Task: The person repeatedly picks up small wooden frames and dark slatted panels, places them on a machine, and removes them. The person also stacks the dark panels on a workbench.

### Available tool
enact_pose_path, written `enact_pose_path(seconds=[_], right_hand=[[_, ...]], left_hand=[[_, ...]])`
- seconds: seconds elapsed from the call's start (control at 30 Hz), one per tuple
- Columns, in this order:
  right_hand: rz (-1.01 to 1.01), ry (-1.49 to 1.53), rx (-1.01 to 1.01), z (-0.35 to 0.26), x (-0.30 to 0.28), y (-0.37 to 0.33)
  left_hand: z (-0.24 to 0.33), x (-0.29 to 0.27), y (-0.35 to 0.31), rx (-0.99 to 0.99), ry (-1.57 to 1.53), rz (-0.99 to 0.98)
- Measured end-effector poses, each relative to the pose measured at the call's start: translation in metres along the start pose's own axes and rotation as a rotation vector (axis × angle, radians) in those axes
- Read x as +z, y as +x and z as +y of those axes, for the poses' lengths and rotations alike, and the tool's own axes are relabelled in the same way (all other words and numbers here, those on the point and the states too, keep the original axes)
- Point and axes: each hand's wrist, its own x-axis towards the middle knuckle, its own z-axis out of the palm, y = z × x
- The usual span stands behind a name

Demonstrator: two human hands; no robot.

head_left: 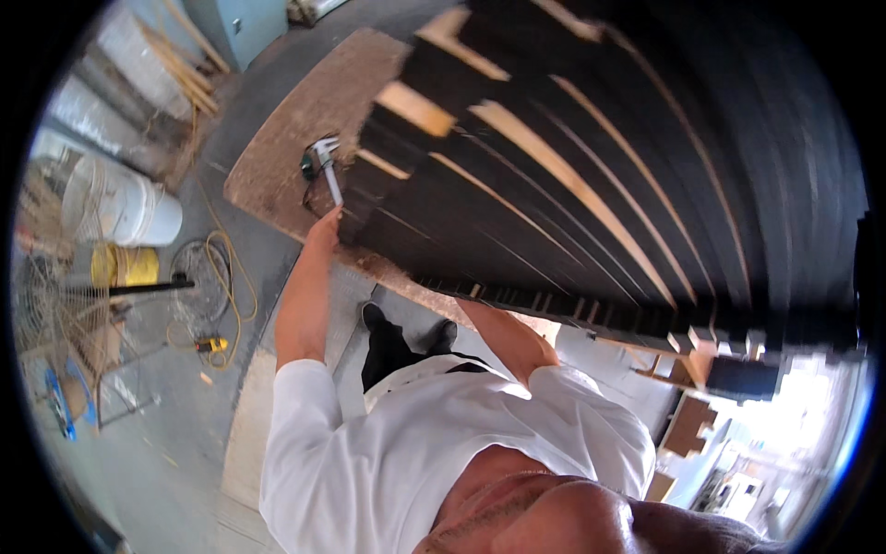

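Observation:
A large black slatted panel (517,212), with bare wood strips showing between its dark boards, fills the upper right and is partly smeared by motion. At its near left corner my left hand (327,229) is closed on the edge, its fingertips hard to make out. Just beyond that hand lies a silver caliper (328,171), its lower end close to my fingers, on a worn brown tabletop (286,129). A small dark green object (307,164) is beside the caliper's jaws. My right forearm (508,340) reaches up under the panel's near edge, which hides the right hand's fingers.
White buckets (138,208) and a yellow bucket (129,266) stand at the left near a wire fan cage (65,314). A yellow cord (221,249) and a yellow tool (212,345) lie on the floor. Wood sticks (185,69) lean at the far left, near a grey-blue cabinet (247,28).

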Motion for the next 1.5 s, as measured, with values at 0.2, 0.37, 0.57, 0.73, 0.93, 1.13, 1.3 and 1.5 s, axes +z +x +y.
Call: enact_pose_path(seconds=[0.2,0.37,0.57,0.73,0.93,1.13,1.3,1.5], right_hand=[[0.111,-0.101,-0.023,0.012,-0.032,-0.01],[0.075,-0.371,-0.032,-0.01,-0.046,-0.025],[-0.235,-0.521,0.008,-0.057,-0.129,-0.086],[-0.286,-0.53,0.213,-0.09,-0.313,-0.114],[0.089,-0.043,0.086,-0.175,-0.488,-0.09],[0.059,-0.215,-0.022,-0.209,-0.505,-0.043],[0.27,-0.066,0.052,-0.184,-0.481,-0.048],[0.136,0.039,-0.011,-0.202,-0.497,-0.009]], left_hand=[[0.023,0.103,-0.022,0.005,0.123,0.067],[0.041,0.161,-0.077,0.159,0.073,0.173],[0.002,0.158,-0.198,0.281,0.059,0.511],[-0.16,0.159,-0.263,-0.051,0.124,0.401],[-0.268,0.328,-0.198,-0.22,0.312,0.121],[-0.27,0.395,-0.134,-0.23,0.603,0.1],[-0.268,0.336,-0.167,-0.289,0.735,0.452],[-0.275,0.344,-0.185,-0.297,0.605,0.387]])
